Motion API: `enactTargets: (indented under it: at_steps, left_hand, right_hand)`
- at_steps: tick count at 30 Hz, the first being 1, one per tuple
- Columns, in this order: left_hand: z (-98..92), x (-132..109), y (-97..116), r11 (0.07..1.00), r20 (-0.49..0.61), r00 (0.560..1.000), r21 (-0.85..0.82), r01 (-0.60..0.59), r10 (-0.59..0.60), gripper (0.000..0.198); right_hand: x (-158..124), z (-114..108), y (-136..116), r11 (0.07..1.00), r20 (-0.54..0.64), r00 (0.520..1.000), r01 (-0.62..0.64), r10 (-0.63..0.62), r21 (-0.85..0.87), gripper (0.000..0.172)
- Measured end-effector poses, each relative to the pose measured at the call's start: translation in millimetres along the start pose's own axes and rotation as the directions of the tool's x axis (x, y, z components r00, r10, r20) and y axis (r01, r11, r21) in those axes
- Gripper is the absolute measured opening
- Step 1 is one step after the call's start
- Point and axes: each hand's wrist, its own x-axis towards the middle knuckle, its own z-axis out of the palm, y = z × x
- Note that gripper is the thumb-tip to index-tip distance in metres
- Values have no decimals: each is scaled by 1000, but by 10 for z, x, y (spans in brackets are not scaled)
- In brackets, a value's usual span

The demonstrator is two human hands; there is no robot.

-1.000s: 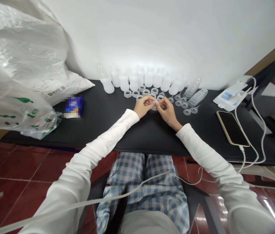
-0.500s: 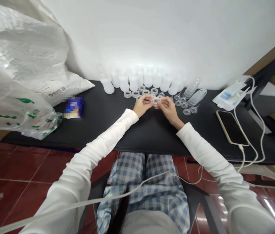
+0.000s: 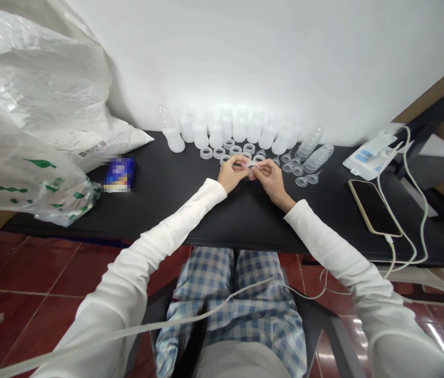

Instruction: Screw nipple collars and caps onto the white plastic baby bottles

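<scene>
Clear ring point(image 3: 251, 165) — white sleeves point(image 3: 174, 226), blue-checked trousers point(image 3: 209, 273)

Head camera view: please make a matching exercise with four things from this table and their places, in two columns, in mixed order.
Things:
1. smartphone
2. frosted plastic bottles
3. green-printed plastic bag
4. small clear plastic piece

Places:
A. heaped at the left end of the black table
B. pinched between the left hand and right hand
C. lying at the table's right side
D. standing in a row at the back

Pairs: 1-C, 2-D, 3-A, 4-B
</scene>
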Motion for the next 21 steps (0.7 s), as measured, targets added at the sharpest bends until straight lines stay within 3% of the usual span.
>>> enactTargets:
  at_steps: [10, 21]
  left_hand:
    - [-39, 79, -42, 996, 37, 998, -78, -44, 47, 26]
    - [-54, 43, 5, 997, 32, 998, -55, -60, 61, 21]
  right_hand:
    - [16, -25, -49, 1000, 17, 1000, 10, -11, 13, 54]
    - [7, -20, -54, 999, -15, 1000, 26, -26, -22, 53]
